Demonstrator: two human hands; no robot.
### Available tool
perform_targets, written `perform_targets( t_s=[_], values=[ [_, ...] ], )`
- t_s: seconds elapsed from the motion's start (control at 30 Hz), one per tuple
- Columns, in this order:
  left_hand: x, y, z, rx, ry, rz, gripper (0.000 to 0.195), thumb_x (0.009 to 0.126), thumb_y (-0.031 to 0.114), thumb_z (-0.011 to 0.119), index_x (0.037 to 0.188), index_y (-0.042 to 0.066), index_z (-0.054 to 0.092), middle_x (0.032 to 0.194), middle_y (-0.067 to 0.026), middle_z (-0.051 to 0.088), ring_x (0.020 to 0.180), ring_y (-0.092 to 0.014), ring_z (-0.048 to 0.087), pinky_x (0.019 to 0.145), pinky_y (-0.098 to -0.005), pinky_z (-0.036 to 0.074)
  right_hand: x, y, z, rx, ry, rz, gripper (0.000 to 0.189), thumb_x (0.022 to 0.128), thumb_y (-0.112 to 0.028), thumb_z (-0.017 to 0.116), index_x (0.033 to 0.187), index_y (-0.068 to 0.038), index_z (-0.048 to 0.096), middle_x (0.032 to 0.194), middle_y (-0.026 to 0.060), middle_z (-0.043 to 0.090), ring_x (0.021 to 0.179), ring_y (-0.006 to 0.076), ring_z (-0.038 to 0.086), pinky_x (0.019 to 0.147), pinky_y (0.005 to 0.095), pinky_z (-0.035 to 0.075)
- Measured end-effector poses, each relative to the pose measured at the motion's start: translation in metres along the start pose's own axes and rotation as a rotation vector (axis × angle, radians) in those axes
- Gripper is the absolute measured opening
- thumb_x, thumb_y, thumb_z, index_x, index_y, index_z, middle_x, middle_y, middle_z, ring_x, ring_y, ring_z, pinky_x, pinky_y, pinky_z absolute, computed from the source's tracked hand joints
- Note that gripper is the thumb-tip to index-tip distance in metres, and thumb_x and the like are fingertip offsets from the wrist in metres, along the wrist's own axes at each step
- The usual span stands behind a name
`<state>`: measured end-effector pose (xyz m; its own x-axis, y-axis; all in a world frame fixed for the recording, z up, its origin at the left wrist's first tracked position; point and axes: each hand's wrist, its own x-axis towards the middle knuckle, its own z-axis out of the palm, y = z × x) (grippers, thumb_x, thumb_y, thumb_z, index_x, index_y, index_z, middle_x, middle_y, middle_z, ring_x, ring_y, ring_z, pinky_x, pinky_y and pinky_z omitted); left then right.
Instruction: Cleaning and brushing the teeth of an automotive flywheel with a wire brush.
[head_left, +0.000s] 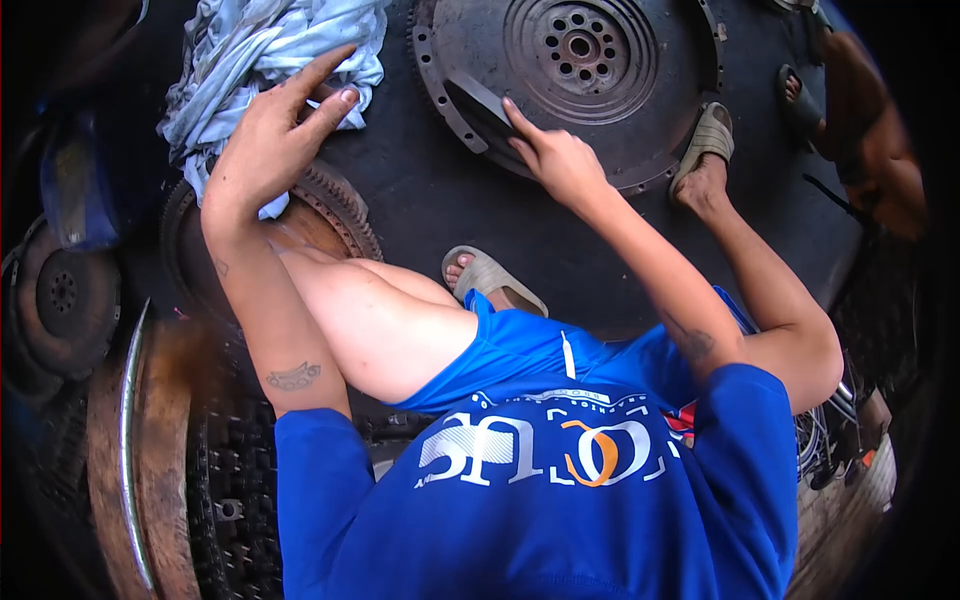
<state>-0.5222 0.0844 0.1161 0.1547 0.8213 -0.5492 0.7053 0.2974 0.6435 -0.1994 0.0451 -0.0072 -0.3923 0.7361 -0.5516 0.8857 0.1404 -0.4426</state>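
Note:
My right hand (561, 163) grips a flat grey metal tool (478, 101), perhaps a file or scraper, with the index finger stretched along it. The tool lies over the near-left rim of a large toothed flywheel (517, 82), which has a ring of bolt holes around its hub. Its far edge is cut off by the picture. My left hand (274, 139) is raised with thumb and index finger apart, nothing visible in it. Behind that hand is a crumpled pale blue-white cloth (225, 82). Partly under my left forearm and leg lies a rusty ring-geared flywheel (341, 214).
Another flywheel or clutch disc (60, 292) stands at the far left below a blue container (79, 187). A brown curved part (169, 450) and dark toothed parts (232, 450) are at lower left. Another person's sandalled foot (799, 97) is at upper right, on the black floor covering (405, 187).

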Motion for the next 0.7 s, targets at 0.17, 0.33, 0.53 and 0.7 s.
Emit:
perform_targets(
  t_s=[0.17, 0.33, 0.53, 0.7],
  values=[
    [-0.006, 0.007, -0.001, 0.003, 0.017, 0.057, 0.049, 0.097, 0.021, 0.057, 0.145, 0.017, 0.049, 0.09, -0.0069, 0.065, 0.079, -0.013, 0.056, 0.079, -0.0291, 0.047, -0.043, 0.008, 0.006, 0.113, 0.02, -0.012, 0.057, 0.096, -0.032, 0.057, 0.149, -0.03, 0.037, 0.076, 0.0245, 0.066, 0.075, 0.0443, 0.066, 0.069, 0.0536, 0.052],
    [0.0, 0.01, 0.003, 0.043, 0.003, 0.065, 0.048, 0.097, 0.022, 0.058, 0.144, 0.018, 0.05, 0.089, -0.0068, 0.065, 0.079, -0.014, 0.056, 0.078, -0.0297, 0.047, -0.004, 0.005, -0.014, -0.009, 0.001, -0.043, 0.057, 0.097, -0.029, 0.056, 0.15, -0.031, 0.036, 0.074, 0.0284, 0.063, 0.076, 0.0473, 0.063, 0.07, 0.0538, 0.049],
    [0.002, 0.008, 0.003, 0.035, 0.032, 0.101, 0.046, 0.097, 0.029, 0.059, 0.141, 0.018, 0.052, 0.095, -0.0109, 0.068, 0.082, -0.019, 0.061, 0.081, -0.0323, 0.049, -0.031, 0.032, -0.015, -0.014, -0.074, -0.098, 0.062, 0.096, -0.028, 0.057, 0.152, -0.033, 0.031, 0.076, 0.0284, 0.064, 0.076, 0.0456, 0.064, 0.071, 0.0539, 0.05],
    [0.002, 0.01, 0.003, -0.005, 0.025, 0.124, 0.048, 0.098, 0.029, 0.057, 0.144, 0.018, 0.049, 0.096, -0.0102, 0.069, 0.082, -0.015, 0.06, 0.081, -0.0295, 0.048, -0.026, 0.011, -0.014, -0.051, -0.088, -0.05, 0.062, 0.096, -0.031, 0.058, 0.152, -0.034, 0.031, 0.077, 0.0267, 0.065, 0.077, 0.0453, 0.065, 0.071, 0.0529, 0.051]
  ],
)
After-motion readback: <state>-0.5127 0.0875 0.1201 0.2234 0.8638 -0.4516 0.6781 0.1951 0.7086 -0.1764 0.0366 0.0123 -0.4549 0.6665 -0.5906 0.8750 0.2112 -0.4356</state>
